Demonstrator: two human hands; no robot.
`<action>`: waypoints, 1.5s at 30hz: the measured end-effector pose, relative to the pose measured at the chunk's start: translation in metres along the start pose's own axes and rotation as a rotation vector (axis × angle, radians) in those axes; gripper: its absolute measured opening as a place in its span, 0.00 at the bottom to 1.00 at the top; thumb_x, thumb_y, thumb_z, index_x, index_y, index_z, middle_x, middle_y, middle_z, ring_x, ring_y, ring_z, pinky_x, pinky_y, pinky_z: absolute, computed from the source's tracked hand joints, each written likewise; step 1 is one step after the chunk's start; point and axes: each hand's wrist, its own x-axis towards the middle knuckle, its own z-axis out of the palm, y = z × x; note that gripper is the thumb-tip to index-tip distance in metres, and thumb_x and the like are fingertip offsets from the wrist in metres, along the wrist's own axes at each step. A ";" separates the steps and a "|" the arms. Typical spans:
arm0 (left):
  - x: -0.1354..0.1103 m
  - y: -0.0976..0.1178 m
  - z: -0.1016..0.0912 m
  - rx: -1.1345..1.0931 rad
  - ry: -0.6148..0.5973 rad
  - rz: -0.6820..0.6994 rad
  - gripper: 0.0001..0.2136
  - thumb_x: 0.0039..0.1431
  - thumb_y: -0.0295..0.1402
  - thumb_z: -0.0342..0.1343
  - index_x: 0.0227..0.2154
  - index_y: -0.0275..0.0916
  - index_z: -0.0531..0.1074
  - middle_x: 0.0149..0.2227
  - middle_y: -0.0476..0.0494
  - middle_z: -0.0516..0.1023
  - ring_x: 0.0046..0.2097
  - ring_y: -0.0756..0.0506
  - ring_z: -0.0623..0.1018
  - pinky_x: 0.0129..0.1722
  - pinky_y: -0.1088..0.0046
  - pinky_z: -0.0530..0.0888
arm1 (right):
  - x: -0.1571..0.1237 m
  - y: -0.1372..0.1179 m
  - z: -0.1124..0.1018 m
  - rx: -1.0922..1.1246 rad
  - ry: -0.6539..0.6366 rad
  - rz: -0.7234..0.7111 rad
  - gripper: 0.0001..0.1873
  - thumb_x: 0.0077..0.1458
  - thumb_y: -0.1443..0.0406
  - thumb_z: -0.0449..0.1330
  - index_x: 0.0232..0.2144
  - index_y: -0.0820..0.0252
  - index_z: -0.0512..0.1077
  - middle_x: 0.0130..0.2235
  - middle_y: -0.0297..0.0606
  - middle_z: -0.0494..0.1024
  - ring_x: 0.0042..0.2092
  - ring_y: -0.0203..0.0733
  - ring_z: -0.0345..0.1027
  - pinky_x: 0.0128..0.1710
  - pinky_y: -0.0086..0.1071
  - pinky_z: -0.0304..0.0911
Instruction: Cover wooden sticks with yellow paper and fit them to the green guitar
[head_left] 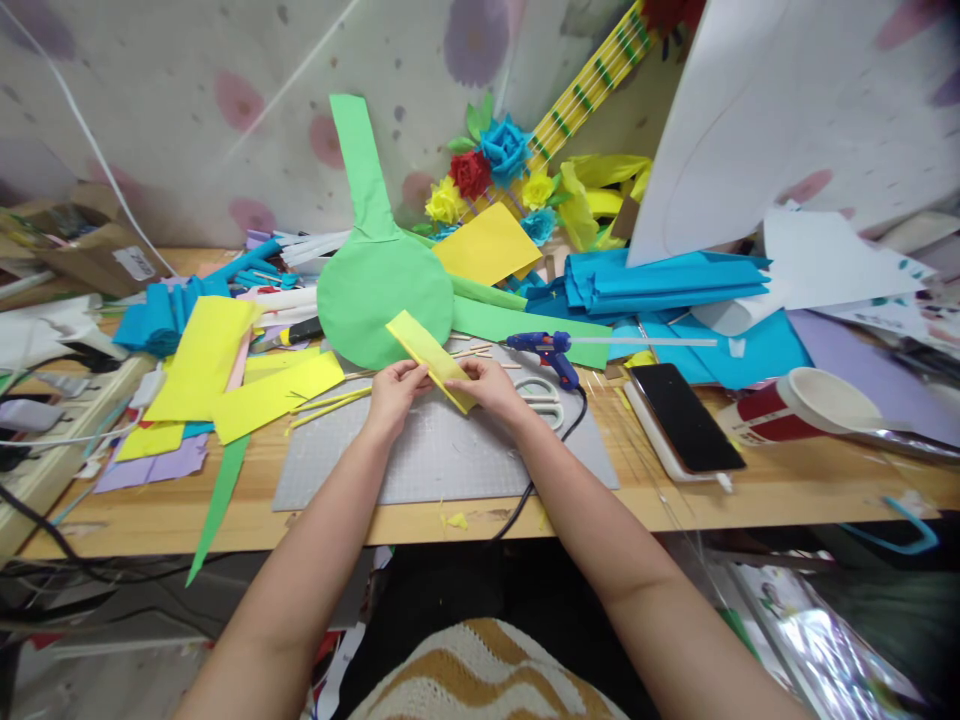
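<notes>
Both hands hold a narrow yellow paper strip (427,352) above the grey cutting mat (420,455). My left hand (396,393) pinches the strip's near edge from the left, fingers closed. My right hand (487,386) grips its lower right end, fingers closed on it. The strip slants up and to the left, over the edge of a round green paper cut-out (379,285) with a long stem. Thin yellow sticks (330,405) lie on the mat left of my left hand.
A blue glue gun (547,348) and white scissors (544,405) lie just right of my right hand. A black phone (682,415), a tipped red-and-white cup (795,405), blue paper sheets (660,285), yellow sheets (225,375) and paper flowers (487,170) crowd the wooden table (750,490).
</notes>
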 end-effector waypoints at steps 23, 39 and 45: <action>0.005 0.005 -0.002 -0.035 0.148 0.054 0.10 0.40 0.32 0.61 0.25 0.33 0.69 0.25 0.47 0.74 0.26 0.52 0.75 0.31 0.74 0.73 | -0.073 -0.025 -0.141 -0.850 0.339 0.226 0.25 0.36 0.44 0.58 0.24 0.61 0.68 0.23 0.36 0.71 0.23 0.35 0.61 0.21 0.28 0.51; 0.004 0.005 -0.002 -0.003 0.049 0.037 0.11 0.39 0.32 0.61 0.27 0.32 0.71 0.24 0.45 0.76 0.27 0.50 0.76 0.31 0.74 0.73 | -0.043 -0.024 -0.109 -0.259 0.313 -0.069 0.25 0.45 0.49 0.55 0.35 0.65 0.71 0.28 0.39 0.73 0.24 0.33 0.61 0.25 0.28 0.58; 0.005 0.003 -0.004 -0.013 0.076 0.052 0.10 0.40 0.31 0.60 0.27 0.31 0.71 0.25 0.46 0.76 0.27 0.51 0.75 0.31 0.74 0.73 | -0.048 -0.058 -0.088 -0.597 -0.119 0.028 0.25 0.43 0.48 0.57 0.34 0.63 0.73 0.31 0.39 0.76 0.31 0.38 0.67 0.29 0.28 0.60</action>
